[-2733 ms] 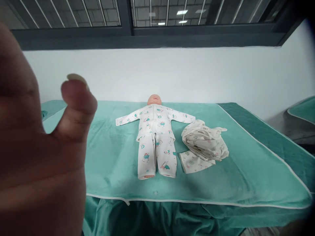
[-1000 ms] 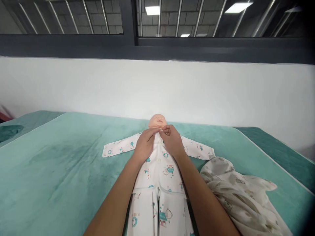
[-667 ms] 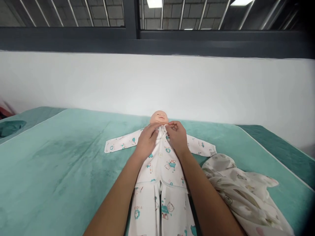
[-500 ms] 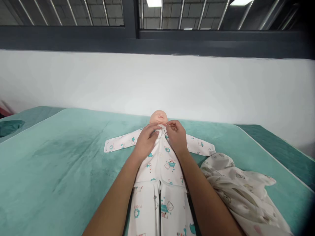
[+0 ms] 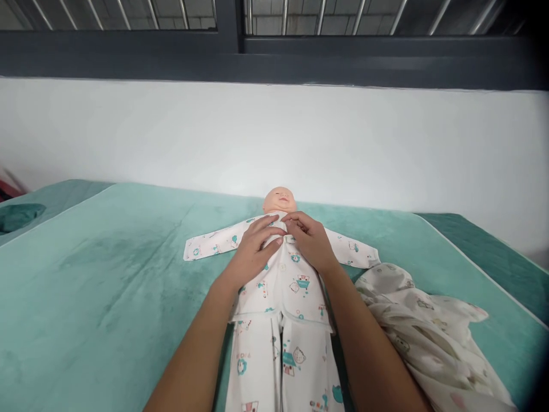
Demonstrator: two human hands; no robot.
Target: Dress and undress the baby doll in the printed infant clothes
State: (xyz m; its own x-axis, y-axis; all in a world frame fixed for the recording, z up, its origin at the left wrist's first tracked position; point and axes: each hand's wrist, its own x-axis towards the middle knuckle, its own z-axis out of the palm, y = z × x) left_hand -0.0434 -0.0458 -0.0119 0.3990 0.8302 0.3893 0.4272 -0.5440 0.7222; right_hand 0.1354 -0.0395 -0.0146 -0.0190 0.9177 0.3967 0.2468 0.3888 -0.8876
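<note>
A baby doll (image 5: 279, 199) lies on its back, dressed in a white baby shirt (image 5: 274, 292) with teal and red prints. Its sleeves are spread to both sides. My left hand (image 5: 259, 247) is at the upper front opening of the shirt, thumb and fingers closing on the fabric edge. Opposite it, my right hand (image 5: 312, 240) has bent fingers pinching the other edge, just below the doll's neck. The fingertips of both hands nearly meet, and they hide the fastening between them. Matching printed pants (image 5: 255, 366) cover the doll's legs, below the shirt hem.
A crumpled printed cloth (image 5: 429, 332) lies to the right, touching the sleeve's end. Teal plush fabric (image 5: 128, 274) covers the surface. Beyond the doll's head rises a white wall (image 5: 274, 137) beneath a dark barred window frame (image 5: 231, 63).
Both hands have moved slightly down the shirt front, away from the neck, and closer together. The view has tilted down a little.
</note>
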